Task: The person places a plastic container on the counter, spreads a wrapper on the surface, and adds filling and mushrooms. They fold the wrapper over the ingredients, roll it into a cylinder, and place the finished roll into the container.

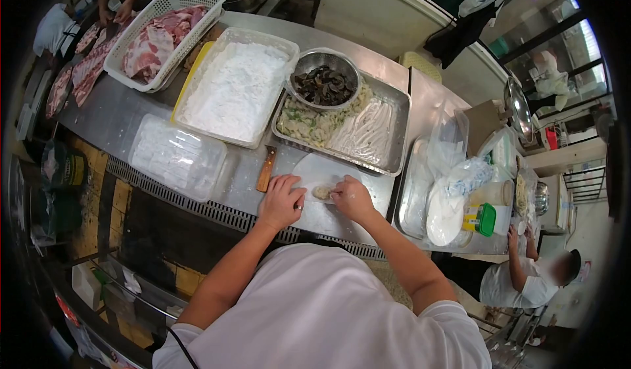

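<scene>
A small lump of pale filling (321, 192) lies on a thin white sheet (314, 166) on the steel counter before me. My left hand (281, 202), with a ring on one finger, rests on the sheet's left side, fingers stretched out and holding nothing. My right hand (353, 199) has its fingers pinched together at the lump's right edge; what they grip is hidden. A wooden-handled knife (266, 169) lies just beyond my left hand. Farther back, a steel tray (402, 136) holds greenish minced filling (306, 125) and rows of white strips (365, 130).
A steel bowl (300, 59) of dark fungus sits on the tray. Left are a tub of white powder (227, 86), a clear lidded box (176, 157) and a basket of raw meat (121, 60). Bags and containers (485, 219) stand right. Co-workers (522, 280) are at both sides.
</scene>
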The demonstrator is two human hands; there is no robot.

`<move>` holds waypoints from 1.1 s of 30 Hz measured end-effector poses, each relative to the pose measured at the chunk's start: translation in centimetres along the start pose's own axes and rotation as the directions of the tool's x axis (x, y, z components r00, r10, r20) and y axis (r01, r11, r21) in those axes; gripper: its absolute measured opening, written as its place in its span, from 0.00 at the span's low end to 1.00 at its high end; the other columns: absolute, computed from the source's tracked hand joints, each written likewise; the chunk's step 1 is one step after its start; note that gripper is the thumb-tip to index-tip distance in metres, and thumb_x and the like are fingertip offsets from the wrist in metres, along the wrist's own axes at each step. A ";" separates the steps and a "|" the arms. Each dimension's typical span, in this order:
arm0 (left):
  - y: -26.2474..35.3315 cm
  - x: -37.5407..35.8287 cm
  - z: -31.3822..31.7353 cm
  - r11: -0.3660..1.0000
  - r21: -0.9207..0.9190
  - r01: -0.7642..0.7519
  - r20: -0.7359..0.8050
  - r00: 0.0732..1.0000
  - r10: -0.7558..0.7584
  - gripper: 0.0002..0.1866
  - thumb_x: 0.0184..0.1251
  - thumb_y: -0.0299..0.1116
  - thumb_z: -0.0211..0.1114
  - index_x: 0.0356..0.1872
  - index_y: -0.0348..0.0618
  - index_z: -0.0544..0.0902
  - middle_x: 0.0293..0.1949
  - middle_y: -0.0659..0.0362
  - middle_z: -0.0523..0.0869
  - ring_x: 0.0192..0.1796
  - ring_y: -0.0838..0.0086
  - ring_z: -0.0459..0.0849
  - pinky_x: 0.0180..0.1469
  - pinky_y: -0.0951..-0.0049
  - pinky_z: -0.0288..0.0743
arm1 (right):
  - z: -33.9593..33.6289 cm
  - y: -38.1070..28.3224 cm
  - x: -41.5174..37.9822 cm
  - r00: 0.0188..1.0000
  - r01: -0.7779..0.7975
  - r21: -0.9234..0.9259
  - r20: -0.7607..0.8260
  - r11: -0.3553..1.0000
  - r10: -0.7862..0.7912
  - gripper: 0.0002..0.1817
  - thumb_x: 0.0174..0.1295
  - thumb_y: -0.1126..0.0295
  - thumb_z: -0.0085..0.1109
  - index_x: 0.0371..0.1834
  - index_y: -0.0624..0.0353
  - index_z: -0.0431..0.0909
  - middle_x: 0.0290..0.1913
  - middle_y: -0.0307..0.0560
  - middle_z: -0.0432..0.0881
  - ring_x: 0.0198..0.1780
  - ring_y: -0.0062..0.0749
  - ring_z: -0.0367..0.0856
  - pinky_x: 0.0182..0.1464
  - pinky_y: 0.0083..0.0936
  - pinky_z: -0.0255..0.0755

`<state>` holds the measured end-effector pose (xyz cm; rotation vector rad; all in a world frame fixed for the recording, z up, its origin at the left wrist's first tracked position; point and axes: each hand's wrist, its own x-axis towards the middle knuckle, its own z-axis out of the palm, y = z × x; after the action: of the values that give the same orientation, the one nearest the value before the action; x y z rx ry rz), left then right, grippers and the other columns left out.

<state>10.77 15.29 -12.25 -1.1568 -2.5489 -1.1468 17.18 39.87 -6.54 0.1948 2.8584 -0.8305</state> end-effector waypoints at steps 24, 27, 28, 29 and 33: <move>-0.2 0.0 0.2 0.999 0.016 0.040 0.044 0.998 -0.041 0.21 0.66 0.31 0.71 0.60 0.42 0.85 0.65 0.48 0.83 0.72 0.49 0.78 0.80 0.43 0.66 | -11.4 -4.4 22.8 0.909 0.320 -0.206 -0.208 0.925 -0.360 0.17 0.66 0.74 0.64 0.55 0.62 0.93 0.51 0.61 0.93 0.58 0.57 0.91 0.66 0.44 0.84; -0.4 0.1 0.3 0.999 0.009 0.038 0.032 0.999 -0.038 0.21 0.64 0.31 0.72 0.59 0.41 0.85 0.64 0.48 0.83 0.72 0.49 0.78 0.79 0.43 0.67 | -9.5 -3.8 26.2 0.973 0.220 -0.405 0.032 0.887 -0.227 0.16 0.67 0.75 0.62 0.54 0.61 0.93 0.52 0.60 0.93 0.59 0.55 0.91 0.68 0.45 0.84; -0.4 0.1 0.2 0.999 0.003 0.039 0.029 0.999 -0.039 0.21 0.63 0.30 0.72 0.59 0.41 0.85 0.63 0.48 0.83 0.72 0.49 0.79 0.79 0.44 0.67 | -9.9 -5.0 26.3 0.980 0.200 -0.446 0.074 0.873 -0.187 0.15 0.67 0.75 0.62 0.53 0.60 0.93 0.53 0.59 0.93 0.60 0.54 0.91 0.67 0.44 0.84; -0.3 0.1 0.2 0.999 -0.001 0.036 0.016 0.999 -0.036 0.21 0.63 0.30 0.72 0.58 0.41 0.85 0.63 0.48 0.83 0.71 0.49 0.79 0.78 0.44 0.68 | -10.5 -6.1 26.2 0.983 0.181 -0.487 0.116 0.855 -0.142 0.14 0.68 0.74 0.62 0.52 0.60 0.93 0.53 0.59 0.93 0.62 0.53 0.91 0.67 0.44 0.84; -0.3 0.2 0.0 0.999 -0.013 0.030 -0.002 1.000 -0.030 0.21 0.62 0.29 0.73 0.58 0.42 0.85 0.62 0.49 0.83 0.71 0.49 0.79 0.77 0.44 0.69 | -11.1 -7.7 25.9 0.984 0.172 -0.609 0.147 0.774 -0.103 0.10 0.69 0.73 0.62 0.46 0.60 0.93 0.53 0.58 0.93 0.62 0.51 0.90 0.65 0.44 0.85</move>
<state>10.45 15.31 -12.38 -1.1234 -2.5689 -1.1725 -10.73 41.48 1.90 -0.1434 2.8826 0.1250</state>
